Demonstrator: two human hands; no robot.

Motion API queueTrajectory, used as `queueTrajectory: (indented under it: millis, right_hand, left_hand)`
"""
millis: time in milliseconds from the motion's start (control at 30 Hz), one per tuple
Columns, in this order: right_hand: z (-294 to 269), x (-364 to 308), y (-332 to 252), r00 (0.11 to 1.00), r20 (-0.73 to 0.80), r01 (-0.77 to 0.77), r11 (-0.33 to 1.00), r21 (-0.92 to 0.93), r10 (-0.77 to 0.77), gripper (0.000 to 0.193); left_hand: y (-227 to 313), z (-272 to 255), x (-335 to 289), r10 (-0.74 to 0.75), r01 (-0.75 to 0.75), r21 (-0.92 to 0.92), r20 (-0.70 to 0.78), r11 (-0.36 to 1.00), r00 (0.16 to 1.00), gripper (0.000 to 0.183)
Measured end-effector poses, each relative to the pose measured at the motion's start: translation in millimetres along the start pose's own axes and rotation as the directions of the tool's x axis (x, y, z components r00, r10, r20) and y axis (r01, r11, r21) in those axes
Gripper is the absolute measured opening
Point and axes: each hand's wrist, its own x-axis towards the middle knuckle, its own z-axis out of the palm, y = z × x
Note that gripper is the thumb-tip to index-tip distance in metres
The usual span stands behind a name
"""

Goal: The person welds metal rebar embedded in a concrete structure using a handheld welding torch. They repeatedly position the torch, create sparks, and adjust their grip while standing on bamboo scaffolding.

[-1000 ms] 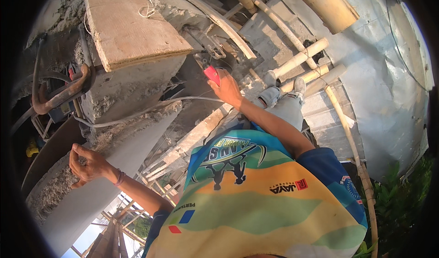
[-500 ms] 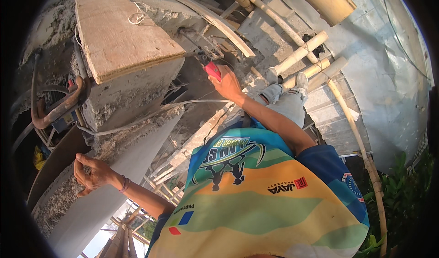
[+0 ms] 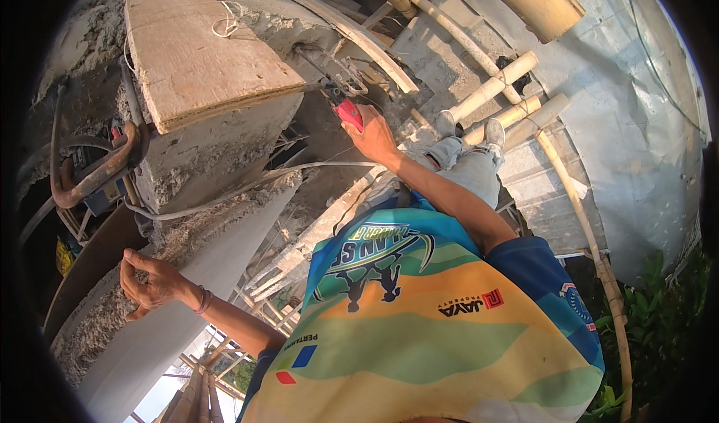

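Note:
My right hand (image 3: 372, 137) is closed around a red-handled tool (image 3: 349, 113) with a grey metal head. That head points up and left, towards bent steel bars beside a concrete block (image 3: 217, 149); whether it touches them I cannot tell. Over on the left, my left hand (image 3: 153, 281) lies at the rough edge of a concrete beam (image 3: 183, 251). Its fingers are loosely bent and apart, and no object shows in them. A dark band circles that wrist.
A plywood board (image 3: 210, 48) lies on the concrete block. Bent rusty pipes (image 3: 97, 172) stand at the left, and a pale cable (image 3: 247, 183) runs across. Bamboo poles (image 3: 494, 86) are under my feet. Metal sheeting (image 3: 636, 123) is at the right, above green leaves (image 3: 659, 333).
The red-handled tool has turned slightly in my right hand, and more of its metal head shows. My left hand has hardly moved.

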Motion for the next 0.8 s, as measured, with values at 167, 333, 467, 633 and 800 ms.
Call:
queueTrajectory:
  millis: [167, 333, 467, 633, 800]
  right_hand:
    - [-1.1, -0.1, 0.0, 0.998, 0.030, -0.056, 0.998, 0.007, 0.055, 0.039]
    - [0.9, 0.4, 1.5, 1.000, 0.000, -0.027, 0.999, 0.021, 0.027, 0.038]
    - [2.5, 1.4, 4.5, 0.999, 0.004, -0.045, 0.999, 0.027, 0.045, 0.037]
    - [4.2, 1.7, 6.3, 1.000, -0.012, -0.022, 0.999, 0.042, 0.022, 0.038]
    - [3.6, 2.3, 6.1, 0.999, 0.000, -0.041, 0.998, 0.050, 0.041, 0.039]
  left_hand:
    - [-1.2, 0.1, 0.0, 0.013, -0.013, 0.022, 0.005, 1.000, 1.000, 0.022]
    - [-1.7, 0.3, -0.5, 0.014, -0.015, 0.032, 0.010, 0.999, 1.000, 0.020]
    - [-0.6, 0.5, -0.4, 0.005, -0.005, 0.014, 0.006, 1.000, 1.000, 0.020]
    - [0.7, 0.9, 0.3, 0.020, -0.021, -0.008, -0.031, 1.000, 0.999, 0.022]
    - [0.7, -0.4, 0.4, -0.001, 0.001, 0.009, 0.001, 1.000, 1.000, 0.020]
